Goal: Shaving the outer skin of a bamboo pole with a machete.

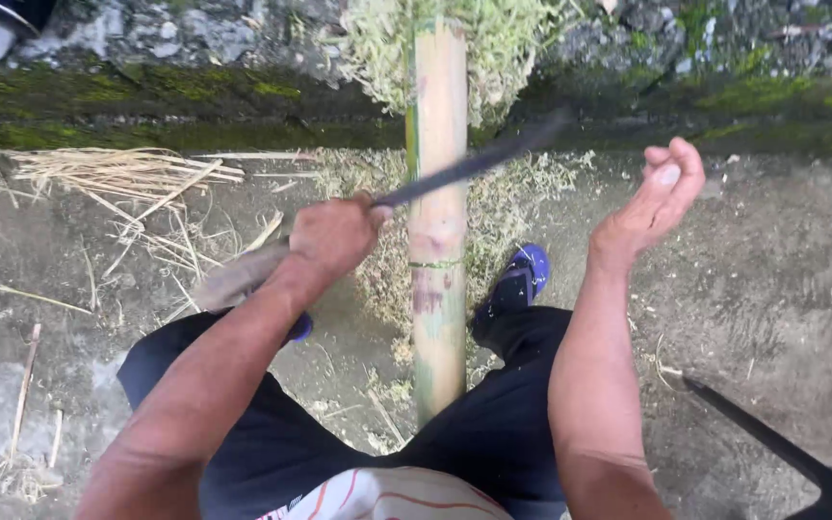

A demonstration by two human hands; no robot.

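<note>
- Gripping knife (455, 173) in left hand (334, 236); fist clamped on handle, blade blurred and angled up-right across pole (438, 221).
- Blade crossing pole at approx. mid-length, edge turned toward surface; judged a shaving stroke, given shavings (503, 207) heaped round pole.
- Right hand (657, 197) raised, empty, fingers loosely curled, well apart from pole; judged kept out of blade path.
- Pole lying lengthwise between legs, near end by lap, far end against mossy curb (146, 101); position judged to brace it vs. push of blade.
- Foot in blue sandal (522, 274) just beside pole on right.
- Pole appearance: pale yellow-tan, mostly stripped; thin green ring and reddish patch near a node, green strip left along upper left edge.
- Dry splints (122, 173) on ground at left; second dark tool (772, 443) lying at lower right.
</note>
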